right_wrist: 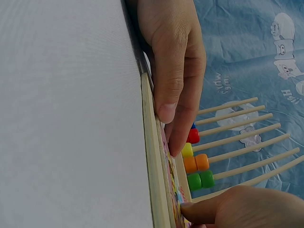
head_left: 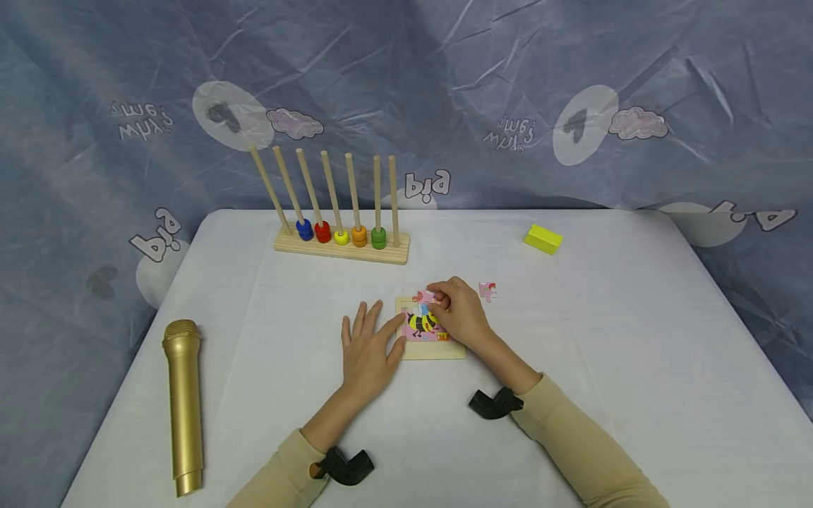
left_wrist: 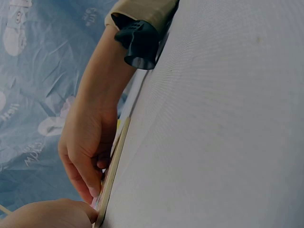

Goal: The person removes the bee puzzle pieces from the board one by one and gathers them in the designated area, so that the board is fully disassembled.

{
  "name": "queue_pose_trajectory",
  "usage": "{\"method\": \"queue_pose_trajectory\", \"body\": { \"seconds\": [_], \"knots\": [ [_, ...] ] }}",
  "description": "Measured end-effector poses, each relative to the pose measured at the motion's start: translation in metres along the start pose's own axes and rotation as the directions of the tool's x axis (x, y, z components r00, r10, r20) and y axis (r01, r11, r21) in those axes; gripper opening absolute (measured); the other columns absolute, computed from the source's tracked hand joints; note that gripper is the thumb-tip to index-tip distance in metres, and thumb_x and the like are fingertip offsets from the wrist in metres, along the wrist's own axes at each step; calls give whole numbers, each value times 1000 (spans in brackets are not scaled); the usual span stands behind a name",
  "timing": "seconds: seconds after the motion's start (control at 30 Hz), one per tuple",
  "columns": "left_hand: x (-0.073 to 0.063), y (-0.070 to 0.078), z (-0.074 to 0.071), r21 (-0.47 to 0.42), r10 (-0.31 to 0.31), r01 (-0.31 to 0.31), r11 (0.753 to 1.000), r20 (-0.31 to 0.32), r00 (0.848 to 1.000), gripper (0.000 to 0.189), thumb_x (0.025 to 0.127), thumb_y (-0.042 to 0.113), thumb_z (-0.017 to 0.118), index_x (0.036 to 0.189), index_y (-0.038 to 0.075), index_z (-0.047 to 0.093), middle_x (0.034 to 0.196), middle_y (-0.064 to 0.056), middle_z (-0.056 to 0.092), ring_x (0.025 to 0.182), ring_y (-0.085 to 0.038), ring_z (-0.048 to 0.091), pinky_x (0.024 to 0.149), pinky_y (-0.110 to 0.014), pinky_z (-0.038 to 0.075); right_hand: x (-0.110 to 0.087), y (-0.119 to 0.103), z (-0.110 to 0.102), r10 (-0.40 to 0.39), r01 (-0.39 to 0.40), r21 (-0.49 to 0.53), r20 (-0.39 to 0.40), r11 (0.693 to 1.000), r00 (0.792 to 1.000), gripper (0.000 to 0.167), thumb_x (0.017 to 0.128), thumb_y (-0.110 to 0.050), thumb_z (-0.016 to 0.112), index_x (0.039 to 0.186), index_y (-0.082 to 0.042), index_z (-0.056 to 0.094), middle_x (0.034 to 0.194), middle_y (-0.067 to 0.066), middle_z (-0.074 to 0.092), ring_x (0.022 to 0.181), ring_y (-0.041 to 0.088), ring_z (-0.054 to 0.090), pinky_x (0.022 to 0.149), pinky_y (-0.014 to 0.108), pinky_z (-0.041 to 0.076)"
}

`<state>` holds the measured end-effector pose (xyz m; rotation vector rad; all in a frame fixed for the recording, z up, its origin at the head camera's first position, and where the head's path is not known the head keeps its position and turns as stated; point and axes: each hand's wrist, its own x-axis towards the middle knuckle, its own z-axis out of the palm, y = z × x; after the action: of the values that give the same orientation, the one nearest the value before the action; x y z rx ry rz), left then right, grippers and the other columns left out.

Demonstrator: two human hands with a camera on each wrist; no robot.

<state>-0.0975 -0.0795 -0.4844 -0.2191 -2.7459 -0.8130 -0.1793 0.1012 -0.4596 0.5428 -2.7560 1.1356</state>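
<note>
A small wooden tray puzzle [head_left: 435,351] with a bee picture [head_left: 420,324] on pink lies on the white table. My left hand [head_left: 368,353] rests at its left side, fingers spread, with index finger and thumb touching the frame's edge. At the top of the picture, my right hand [head_left: 464,314] pinches a pink puzzle piece [head_left: 420,295] between thumb and forefinger; the piece overlaps the frame's upper rim. In the right wrist view the right thumb [right_wrist: 194,211] is low over the puzzle. A loose pink puzzle piece [head_left: 488,291] lies right of the right hand.
Behind the hands stands a wooden peg rack [head_left: 343,250] with coloured beads on upright rods. A yellow block [head_left: 543,239] sits at the back right. On the left lies a gold microphone [head_left: 184,409]. A blue-grey patterned cloth [head_left: 483,85] hangs behind the table.
</note>
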Motion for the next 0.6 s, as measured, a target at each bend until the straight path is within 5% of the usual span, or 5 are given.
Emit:
{"method": "queue_pose_trajectory", "body": {
  "seconds": [0.6],
  "knots": [
    [1,-2,2,-3,11,-11,1000,-16,1000,35,90,27,65,125,20,68,146,-20,47,142,-46,30,111,-69,13,0,1,0,-18,18,5,-16,1000,1000,26,82,-4,76,106,-3,67,86,10,55,73,17,48,63,26,38]
  ]
}}
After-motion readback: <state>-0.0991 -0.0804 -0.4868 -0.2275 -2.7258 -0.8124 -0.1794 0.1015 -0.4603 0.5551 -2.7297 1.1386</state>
